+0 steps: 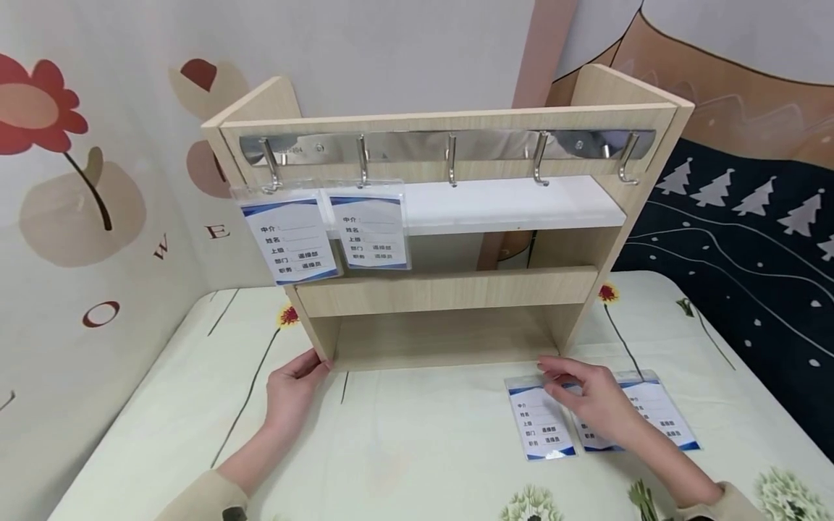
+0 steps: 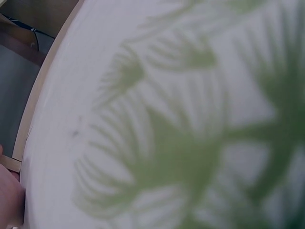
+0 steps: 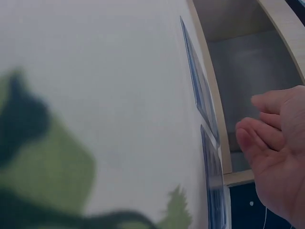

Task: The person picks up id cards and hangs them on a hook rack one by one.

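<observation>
A light wooden shelf (image 1: 449,291) stands upright on the flowered cloth, with a metal hook strip (image 1: 391,147) across its top front. My left hand (image 1: 293,387) grips the foot of its left side panel, thumb at the front corner. My right hand (image 1: 589,398) hovers over clear-sleeved name badges, fingers loosely bent and holding nothing; it partly hides the badges below. One badge (image 1: 541,427) lies left of it, another badge (image 1: 661,416) to its right. On the two leftmost hooks hang a tilted badge (image 1: 289,242) and a straighter badge (image 1: 369,231).
Three hooks to the right, including the middle hook (image 1: 451,161), carry no badge. A white board (image 1: 515,204) forms the shelf's upper level. Behind stands a printed curtain (image 1: 417,58), and a dark panel with trees (image 1: 736,239) is at the right.
</observation>
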### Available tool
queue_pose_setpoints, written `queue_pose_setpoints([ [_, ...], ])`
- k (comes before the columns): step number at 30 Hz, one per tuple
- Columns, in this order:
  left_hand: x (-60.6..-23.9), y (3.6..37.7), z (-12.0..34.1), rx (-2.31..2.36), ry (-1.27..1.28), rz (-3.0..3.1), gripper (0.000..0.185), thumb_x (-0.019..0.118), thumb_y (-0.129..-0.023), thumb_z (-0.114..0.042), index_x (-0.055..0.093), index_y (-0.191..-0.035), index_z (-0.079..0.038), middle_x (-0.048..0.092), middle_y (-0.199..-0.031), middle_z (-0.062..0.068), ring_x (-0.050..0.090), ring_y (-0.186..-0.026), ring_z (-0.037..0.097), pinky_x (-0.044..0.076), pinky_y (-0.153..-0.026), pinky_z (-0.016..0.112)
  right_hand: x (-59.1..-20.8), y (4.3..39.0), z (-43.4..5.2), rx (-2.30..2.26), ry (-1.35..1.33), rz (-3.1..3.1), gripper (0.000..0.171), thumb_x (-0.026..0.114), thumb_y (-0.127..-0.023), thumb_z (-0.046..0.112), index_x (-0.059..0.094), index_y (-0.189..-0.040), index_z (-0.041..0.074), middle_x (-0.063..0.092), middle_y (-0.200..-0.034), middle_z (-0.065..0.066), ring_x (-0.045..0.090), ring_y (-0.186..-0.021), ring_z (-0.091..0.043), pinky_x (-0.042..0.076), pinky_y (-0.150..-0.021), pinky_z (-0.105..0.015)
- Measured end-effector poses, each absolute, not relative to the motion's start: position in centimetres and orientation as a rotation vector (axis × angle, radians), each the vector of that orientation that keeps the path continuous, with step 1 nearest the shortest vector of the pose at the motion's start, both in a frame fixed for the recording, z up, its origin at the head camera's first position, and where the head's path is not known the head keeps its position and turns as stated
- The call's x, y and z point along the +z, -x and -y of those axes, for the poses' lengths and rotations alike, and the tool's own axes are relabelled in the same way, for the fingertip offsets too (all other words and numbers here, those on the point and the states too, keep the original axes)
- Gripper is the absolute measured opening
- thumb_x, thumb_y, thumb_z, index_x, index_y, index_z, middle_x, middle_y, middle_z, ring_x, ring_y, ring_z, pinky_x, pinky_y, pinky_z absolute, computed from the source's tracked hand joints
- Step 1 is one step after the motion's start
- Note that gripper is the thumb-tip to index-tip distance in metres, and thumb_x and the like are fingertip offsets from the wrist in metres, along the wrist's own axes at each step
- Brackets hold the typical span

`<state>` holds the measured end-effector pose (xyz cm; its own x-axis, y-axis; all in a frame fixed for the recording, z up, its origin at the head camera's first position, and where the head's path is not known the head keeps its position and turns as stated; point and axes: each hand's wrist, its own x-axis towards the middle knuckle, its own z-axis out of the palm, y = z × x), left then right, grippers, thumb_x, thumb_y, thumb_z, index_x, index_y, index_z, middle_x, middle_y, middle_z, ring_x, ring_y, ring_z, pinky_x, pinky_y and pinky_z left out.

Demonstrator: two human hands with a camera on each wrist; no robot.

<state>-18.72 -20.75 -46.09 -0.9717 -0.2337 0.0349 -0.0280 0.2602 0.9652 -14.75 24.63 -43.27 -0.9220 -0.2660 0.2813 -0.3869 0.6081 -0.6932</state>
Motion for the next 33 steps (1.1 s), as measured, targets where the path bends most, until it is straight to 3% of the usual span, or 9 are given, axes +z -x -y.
queue_pose_setpoints([
  [15,-46.2,18.7,20.4,-1.816,-0.254,2.299,0.041,0.071,-0.095,0.000,0.064,-0.136,0.002,0.065,-0.130,0.021,0.064,-0.093,-0.011,0.054,-0.082,0.011,-43.4,15.6,-25.2,1.083,-0.460,2.825,0.038,0.079,-0.086,-0.001,0.071,-0.123,-0.004,0.072,-0.117,-0.014,0.069,-0.096,-0.023,0.059,-0.080,-0.031],
  [25,-46.2,18.6,20.6,-1.873,-0.229,2.275,0.043,0.068,-0.097,0.003,0.060,-0.139,0.002,0.063,-0.133,0.023,0.065,-0.095,-0.010,0.054,-0.085,0.013,-43.5,15.9,-24.7,1.018,-0.460,2.903,0.038,0.080,-0.085,0.000,0.071,-0.121,-0.001,0.068,-0.106,-0.002,0.060,-0.090,-0.015,0.055,-0.075,-0.027],
  [30,-46.1,18.6,20.6,-1.885,-0.227,2.269,0.043,0.067,-0.097,0.003,0.060,-0.139,0.003,0.063,-0.133,0.023,0.065,-0.095,-0.010,0.054,-0.085,0.013,-43.5,15.8,-24.4,0.970,-0.485,2.911,0.036,0.083,-0.083,0.002,0.073,-0.117,-0.001,0.069,-0.117,-0.011,0.060,-0.091,-0.014,0.055,-0.075,-0.029],
  [33,-46.1,18.6,20.6,-1.885,-0.225,2.270,0.043,0.068,-0.097,0.002,0.060,-0.139,0.003,0.062,-0.133,0.023,0.064,-0.095,-0.010,0.054,-0.085,0.013,-43.4,15.9,-24.3,0.961,-0.483,2.929,0.037,0.084,-0.082,0.003,0.073,-0.117,-0.002,0.069,-0.115,-0.011,0.060,-0.090,-0.015,0.055,-0.075,-0.030],
])
